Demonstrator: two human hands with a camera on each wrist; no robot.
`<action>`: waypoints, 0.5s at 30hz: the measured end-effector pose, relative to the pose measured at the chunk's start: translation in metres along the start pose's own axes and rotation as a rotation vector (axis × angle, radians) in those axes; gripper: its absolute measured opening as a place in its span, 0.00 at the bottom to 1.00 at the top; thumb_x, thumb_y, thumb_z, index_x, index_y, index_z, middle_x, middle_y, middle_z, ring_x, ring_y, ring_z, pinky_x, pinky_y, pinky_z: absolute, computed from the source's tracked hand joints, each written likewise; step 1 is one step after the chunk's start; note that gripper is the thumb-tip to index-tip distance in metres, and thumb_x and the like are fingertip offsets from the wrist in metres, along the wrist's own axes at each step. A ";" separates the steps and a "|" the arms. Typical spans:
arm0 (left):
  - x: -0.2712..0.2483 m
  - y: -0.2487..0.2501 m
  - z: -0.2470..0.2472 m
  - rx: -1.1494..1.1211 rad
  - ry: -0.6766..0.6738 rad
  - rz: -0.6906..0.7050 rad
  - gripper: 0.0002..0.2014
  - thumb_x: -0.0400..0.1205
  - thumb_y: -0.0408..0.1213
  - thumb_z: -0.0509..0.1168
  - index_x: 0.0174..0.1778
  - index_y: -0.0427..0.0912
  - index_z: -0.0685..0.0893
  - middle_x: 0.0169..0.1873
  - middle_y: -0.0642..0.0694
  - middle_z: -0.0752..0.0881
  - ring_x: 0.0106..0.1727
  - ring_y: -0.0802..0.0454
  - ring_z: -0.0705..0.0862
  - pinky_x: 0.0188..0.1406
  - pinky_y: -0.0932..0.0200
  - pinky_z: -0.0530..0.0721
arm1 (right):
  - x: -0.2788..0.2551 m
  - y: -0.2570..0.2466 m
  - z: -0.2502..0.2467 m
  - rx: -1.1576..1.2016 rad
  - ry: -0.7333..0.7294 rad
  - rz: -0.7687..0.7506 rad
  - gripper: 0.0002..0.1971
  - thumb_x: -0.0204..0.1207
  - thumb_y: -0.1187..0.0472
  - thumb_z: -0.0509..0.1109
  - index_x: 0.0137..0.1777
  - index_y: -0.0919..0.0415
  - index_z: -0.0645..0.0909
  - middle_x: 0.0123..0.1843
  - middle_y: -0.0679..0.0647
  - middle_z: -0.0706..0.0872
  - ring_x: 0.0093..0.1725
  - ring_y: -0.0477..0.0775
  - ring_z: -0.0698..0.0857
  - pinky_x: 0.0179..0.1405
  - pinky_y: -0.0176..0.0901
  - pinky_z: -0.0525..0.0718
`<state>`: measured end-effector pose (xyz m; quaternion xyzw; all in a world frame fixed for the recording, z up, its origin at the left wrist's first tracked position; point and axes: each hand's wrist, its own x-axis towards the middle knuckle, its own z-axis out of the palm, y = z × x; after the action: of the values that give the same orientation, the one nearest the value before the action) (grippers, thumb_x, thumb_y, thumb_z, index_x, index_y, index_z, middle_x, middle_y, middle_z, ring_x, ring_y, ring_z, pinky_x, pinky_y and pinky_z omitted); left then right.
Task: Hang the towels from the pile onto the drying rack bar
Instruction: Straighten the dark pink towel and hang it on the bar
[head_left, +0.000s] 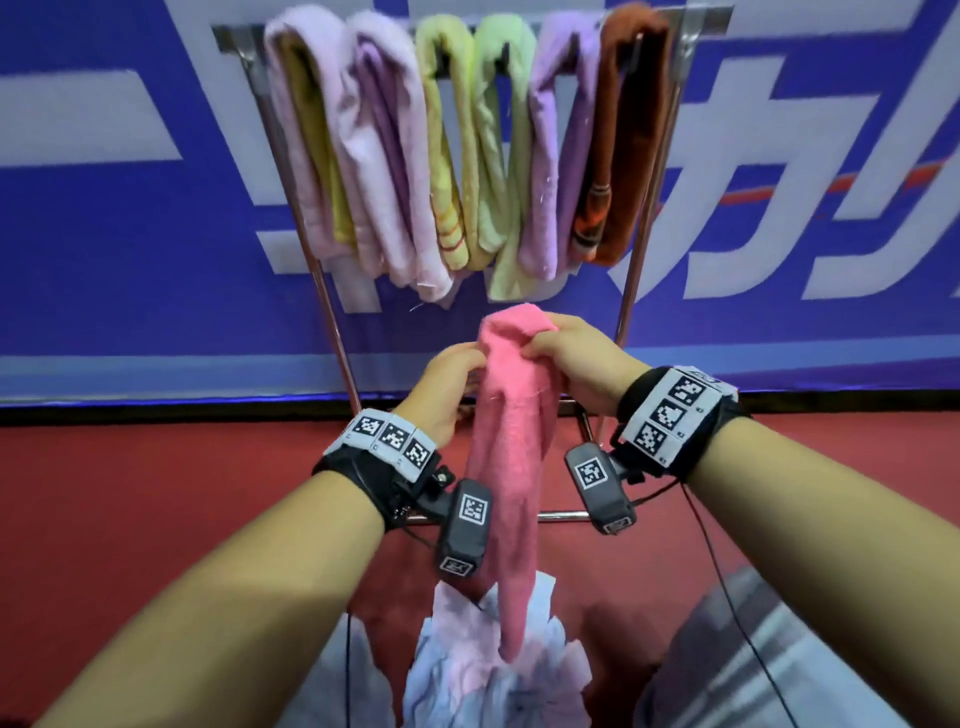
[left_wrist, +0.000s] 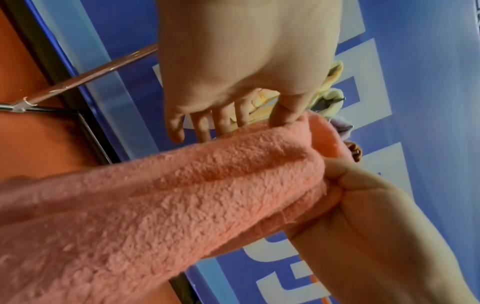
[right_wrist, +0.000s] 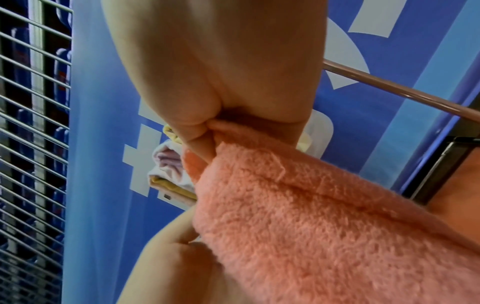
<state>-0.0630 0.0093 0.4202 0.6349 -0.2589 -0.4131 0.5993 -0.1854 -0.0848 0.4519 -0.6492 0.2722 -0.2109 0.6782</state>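
Observation:
A pink towel (head_left: 511, 441) hangs lengthwise between my two hands, below the hung towels. My left hand (head_left: 467, 366) pinches its top edge from the left, and my right hand (head_left: 545, 345) grips the top from the right. In the left wrist view, the left hand (left_wrist: 246, 61) has its thumb on the towel (left_wrist: 182, 195) and its fingers behind it. The right wrist view shows the right hand (right_wrist: 221, 72) clenched on the towel (right_wrist: 311, 226). Above, the drying rack bar (head_left: 228, 39) carries several hung towels (head_left: 488, 145). The towel's lower end reaches the pile (head_left: 493, 675) of pale towels.
The rack's metal legs (head_left: 322, 291) stand on a red floor (head_left: 156, 493) before a blue banner wall (head_left: 130, 249). The bar is crowded from end to end. My knees (head_left: 753, 649) flank the pile. A wire grid (right_wrist: 31, 144) shows at the left.

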 end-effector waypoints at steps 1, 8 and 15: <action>-0.003 0.005 -0.002 -0.018 -0.047 -0.025 0.19 0.82 0.36 0.60 0.25 0.48 0.85 0.21 0.56 0.79 0.29 0.56 0.76 0.37 0.57 0.71 | -0.002 -0.005 0.000 0.005 -0.004 0.000 0.22 0.72 0.79 0.58 0.61 0.65 0.85 0.46 0.59 0.87 0.42 0.56 0.84 0.35 0.39 0.82; -0.008 0.037 -0.008 -0.092 -0.165 0.076 0.17 0.84 0.31 0.55 0.61 0.46 0.85 0.23 0.58 0.75 0.26 0.60 0.74 0.32 0.57 0.65 | -0.015 -0.041 -0.005 0.124 0.020 -0.081 0.22 0.69 0.84 0.55 0.55 0.70 0.83 0.48 0.64 0.84 0.47 0.60 0.82 0.40 0.43 0.82; -0.007 0.062 0.003 0.033 -0.118 0.192 0.12 0.79 0.28 0.67 0.57 0.34 0.87 0.42 0.41 0.86 0.39 0.51 0.82 0.40 0.57 0.77 | -0.025 -0.063 -0.011 0.210 -0.037 -0.113 0.22 0.71 0.85 0.53 0.57 0.72 0.82 0.46 0.63 0.86 0.43 0.56 0.86 0.40 0.39 0.85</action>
<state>-0.0590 0.0046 0.4827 0.5913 -0.3603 -0.3861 0.6095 -0.2075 -0.0818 0.5164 -0.5925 0.1991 -0.2643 0.7345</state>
